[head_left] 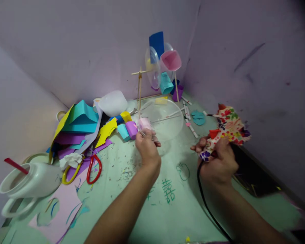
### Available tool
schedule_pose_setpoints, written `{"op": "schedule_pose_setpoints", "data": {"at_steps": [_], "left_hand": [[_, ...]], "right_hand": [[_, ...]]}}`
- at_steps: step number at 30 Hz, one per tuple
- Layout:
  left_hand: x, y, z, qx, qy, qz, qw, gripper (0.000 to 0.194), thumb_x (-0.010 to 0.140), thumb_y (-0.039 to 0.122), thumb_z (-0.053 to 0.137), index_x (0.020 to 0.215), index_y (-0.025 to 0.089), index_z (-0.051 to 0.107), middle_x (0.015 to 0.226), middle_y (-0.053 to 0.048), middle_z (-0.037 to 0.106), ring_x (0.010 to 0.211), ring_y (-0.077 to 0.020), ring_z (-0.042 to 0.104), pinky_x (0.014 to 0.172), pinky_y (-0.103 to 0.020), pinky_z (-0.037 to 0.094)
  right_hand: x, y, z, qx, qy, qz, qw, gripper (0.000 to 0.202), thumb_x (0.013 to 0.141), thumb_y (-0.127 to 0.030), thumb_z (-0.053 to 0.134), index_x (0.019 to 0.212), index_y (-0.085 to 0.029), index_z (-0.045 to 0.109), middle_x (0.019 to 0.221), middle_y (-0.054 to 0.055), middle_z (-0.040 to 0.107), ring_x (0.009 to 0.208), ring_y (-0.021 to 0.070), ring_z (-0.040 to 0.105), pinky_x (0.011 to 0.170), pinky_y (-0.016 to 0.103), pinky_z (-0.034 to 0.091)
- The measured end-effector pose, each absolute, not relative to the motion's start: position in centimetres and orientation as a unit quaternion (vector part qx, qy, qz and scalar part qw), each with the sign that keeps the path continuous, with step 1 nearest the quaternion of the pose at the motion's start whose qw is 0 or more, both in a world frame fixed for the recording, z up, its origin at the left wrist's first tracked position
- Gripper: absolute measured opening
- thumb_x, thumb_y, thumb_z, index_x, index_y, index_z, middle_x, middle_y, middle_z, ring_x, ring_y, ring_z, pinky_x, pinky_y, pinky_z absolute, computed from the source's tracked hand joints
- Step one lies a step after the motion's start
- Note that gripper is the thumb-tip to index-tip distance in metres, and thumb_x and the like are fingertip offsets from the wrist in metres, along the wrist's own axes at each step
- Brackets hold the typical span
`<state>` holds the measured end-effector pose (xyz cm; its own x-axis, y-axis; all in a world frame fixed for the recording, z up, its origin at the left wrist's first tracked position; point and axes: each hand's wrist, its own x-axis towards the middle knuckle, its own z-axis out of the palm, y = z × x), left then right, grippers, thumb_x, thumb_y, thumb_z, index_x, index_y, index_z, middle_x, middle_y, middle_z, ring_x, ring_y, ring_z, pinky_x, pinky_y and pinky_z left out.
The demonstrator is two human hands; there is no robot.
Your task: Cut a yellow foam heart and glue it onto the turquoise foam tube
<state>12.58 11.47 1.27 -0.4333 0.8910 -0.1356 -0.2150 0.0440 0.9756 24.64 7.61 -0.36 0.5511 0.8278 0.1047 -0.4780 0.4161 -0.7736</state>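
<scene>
My left hand (148, 147) pinches the near edge of a clear round plastic lid (171, 127), tilted above the table. A pale pink paper cup (144, 124) shows at its left edge by my fingertips; whether it is fixed to the lid I cannot tell. My right hand (218, 159) is closed around a corded hot glue gun (230, 123) wrapped in floral cloth. Its dark nozzle points left, apart from the lid, and a black cord hangs below. Behind the lid stands a stick frame (140, 88) with a wheel of clear discs (153, 69) and coloured paper cups (170, 60).
Small purple (131, 130) and light blue paper cups (123, 132) sit left of the lid. Further left are coloured paper sheets (81, 117), scissors with a red and a yellow handle (94, 169), and a white jug (40, 179) on its side. Walls close in the corner behind.
</scene>
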Motion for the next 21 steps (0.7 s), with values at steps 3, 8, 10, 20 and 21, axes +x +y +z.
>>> {"op": "schedule_pose_setpoints", "data": {"at_steps": [3, 8, 10, 20, 21], "left_hand": [[15.2, 12.3, -1.8, 0.293, 0.557, 0.624, 0.464, 0.006, 0.073, 0.025, 0.044, 0.073, 0.021, 0.039, 0.059, 0.008, 0.041, 0.038, -0.0050, 0.038, 0.037, -0.016, 0.034], [12.4, 10.3, -2.4, 0.341, 0.532, 0.599, 0.492, 0.014, 0.075, 0.031, 0.054, 0.080, 0.021, 0.047, 0.062, 0.007, 0.050, 0.043, -0.0060, 0.044, 0.040, -0.017, 0.038], [9.3, 9.3, -1.9, 0.343, 0.545, 0.600, 0.475, 0.014, 0.077, 0.031, 0.055, 0.082, 0.021, 0.048, 0.064, 0.007, 0.052, 0.044, -0.0057, 0.043, 0.040, -0.016, 0.036], [1.1, 3.9, -1.0, 0.326, 0.633, 0.557, 0.427, 0.022, 0.076, 0.036, 0.060, 0.088, 0.022, 0.048, 0.062, 0.006, 0.062, 0.038, -0.0057, 0.041, 0.034, -0.015, 0.030], [1.2, 3.6, -1.0, 0.321, 0.637, 0.545, 0.442, 0.024, 0.075, 0.037, 0.060, 0.089, 0.022, 0.046, 0.062, 0.006, 0.062, 0.038, -0.0063, 0.041, 0.032, -0.015, 0.030]], "right_hand": [[24.1, 7.0, -0.6, -0.368, -0.290, 0.383, 0.796, 0.030, 0.078, -0.046, 0.059, 0.068, -0.018, 0.057, 0.058, -0.003, 0.057, 0.044, 0.0088, 0.049, 0.046, 0.023, 0.047], [23.3, 6.5, -0.7, -0.403, -0.311, 0.495, 0.704, 0.026, 0.077, -0.043, 0.063, 0.077, -0.018, 0.059, 0.064, -0.001, 0.059, 0.046, 0.0094, 0.052, 0.043, 0.021, 0.044], [23.2, 6.5, -0.7, -0.427, -0.330, 0.537, 0.648, 0.026, 0.076, -0.043, 0.063, 0.082, -0.018, 0.059, 0.071, 0.001, 0.061, 0.051, 0.0110, 0.054, 0.045, 0.022, 0.045], [22.9, 6.1, -1.4, -0.474, -0.499, 0.558, 0.464, 0.028, 0.074, -0.044, 0.063, 0.078, -0.017, 0.061, 0.052, -0.002, 0.054, 0.041, 0.0103, 0.042, 0.038, 0.022, 0.032], [22.8, 6.1, -1.3, -0.474, -0.502, 0.557, 0.461, 0.026, 0.073, -0.043, 0.065, 0.072, -0.018, 0.060, 0.050, -0.003, 0.052, 0.041, 0.0102, 0.042, 0.038, 0.022, 0.033]]}}
